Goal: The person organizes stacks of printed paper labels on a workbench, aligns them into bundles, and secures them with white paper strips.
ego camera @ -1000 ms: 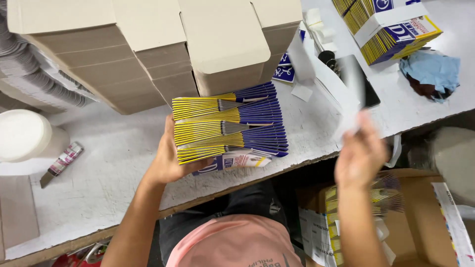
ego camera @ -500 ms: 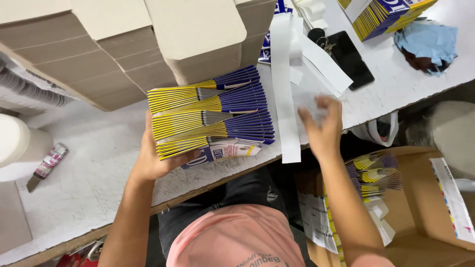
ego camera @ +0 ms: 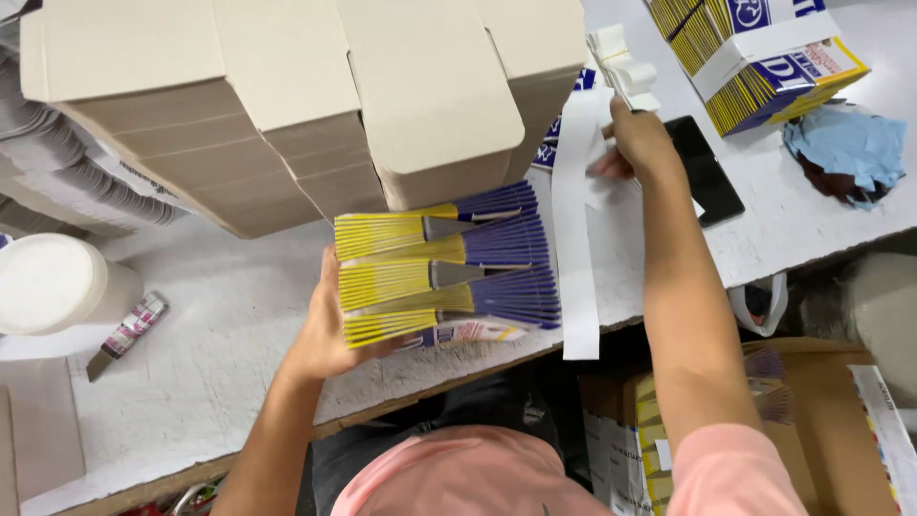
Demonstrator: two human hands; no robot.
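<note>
My left hand [ego camera: 320,330] grips the left end of a thick stack of yellow-and-purple packets [ego camera: 444,268], my fingers wrapped around its edge so the stack stands on its side on the white table [ego camera: 220,325], near the front edge and just in front of me. My right hand [ego camera: 640,143] is stretched out farther away and to the right, pinching the upper end of a long white paper strip [ego camera: 578,229] between my fingers; the strip hangs down past the right end of the stack, close beside it, and its lower end reaches over the table's near edge. Just behind the stack, touching or nearly touching it, sits a pile of flattened tan cardboard boxes [ego camera: 287,105]. Beyond my right hand lies a small bundle of white strips [ego camera: 621,67], and right beside my wrist is a black phone [ego camera: 707,172]. At the far right corner stands a banded bundle of packets [ego camera: 755,57], with a crumpled blue cloth [ego camera: 845,153] near it. Far to the left are a white tub [ego camera: 48,282] and a small utility knife [ego camera: 124,334]. Below the table on the right, an open carton [ego camera: 812,420] holds more packets.
</note>
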